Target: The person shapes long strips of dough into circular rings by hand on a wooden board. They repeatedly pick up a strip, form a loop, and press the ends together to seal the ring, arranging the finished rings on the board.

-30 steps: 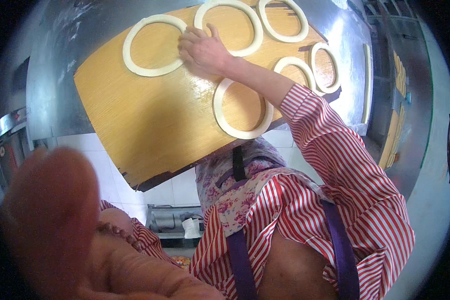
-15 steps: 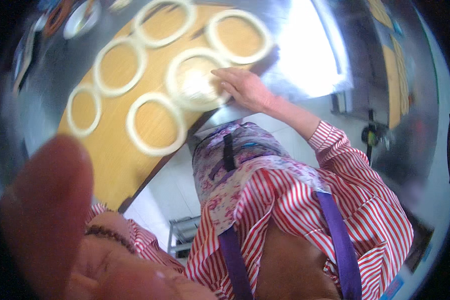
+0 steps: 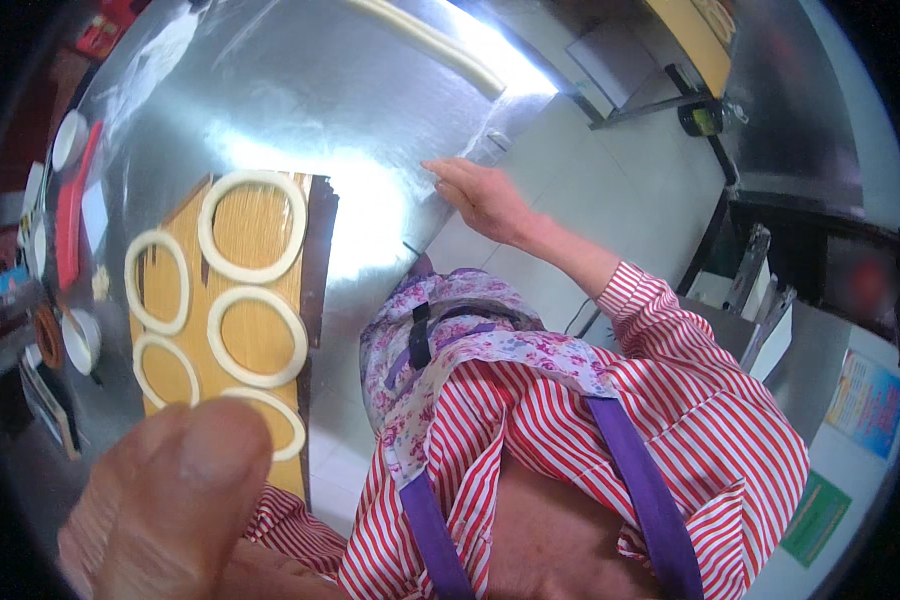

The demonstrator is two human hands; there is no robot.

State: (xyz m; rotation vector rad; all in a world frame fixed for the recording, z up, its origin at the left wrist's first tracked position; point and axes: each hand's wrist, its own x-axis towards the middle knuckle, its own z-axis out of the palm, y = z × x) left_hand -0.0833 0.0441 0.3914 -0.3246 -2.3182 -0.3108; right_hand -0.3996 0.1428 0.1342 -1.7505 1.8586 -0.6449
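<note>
My right hand (image 3: 485, 200) is held over the right edge of the steel table. Its fingers are stretched out and point left, with nothing in them. Large and close at the lower left is my left hand (image 3: 170, 480), thumb and fingers extended upward; no object shows in it. Beyond it, several pale dough rings (image 3: 209, 225) lie flat on a yellow wooden board (image 3: 195, 300). The left hand partly covers the nearest ring (image 3: 288, 425). Neither hand visibly touches the dough.
A long dough rope (image 3: 435, 50) lies on the steel table (image 3: 300, 110) toward the far side. White bowls (image 3: 82, 340) and a red strip-shaped thing (image 3: 78, 215) line the left. Another wooden board (image 3: 700, 40) stands at the upper right.
The view has turned, so the board and rings now appear lower and farther left. My right hand, earlier over a ring, now appears away from the rings. The left hand has shifted right in view.
</note>
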